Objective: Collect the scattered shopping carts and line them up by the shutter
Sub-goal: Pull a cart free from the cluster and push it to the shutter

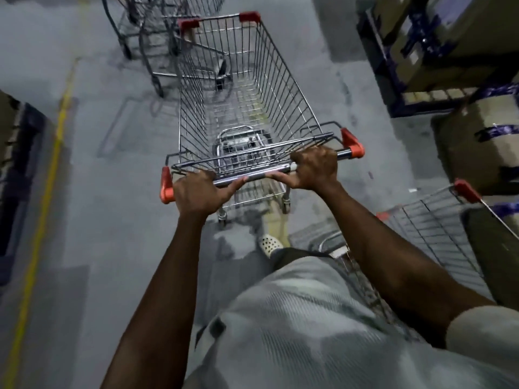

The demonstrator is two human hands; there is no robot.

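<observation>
My left hand (196, 193) and right hand (316, 169) are both clamped round the handle (257, 177) of a wire cart (283, 88), which stands straight ahead at twelve o'clock. More carts (168, 12) stand at eleven o'clock, just past its front corner. Another cart (429, 228) sits at four o'clock, near my right arm. A yellow floor line (57, 136) runs past at nine o'clock.

Grey concrete floor (118, 192) with a yellow line (53, 164); stacked cardboard boxes (477, 153) at right.
</observation>
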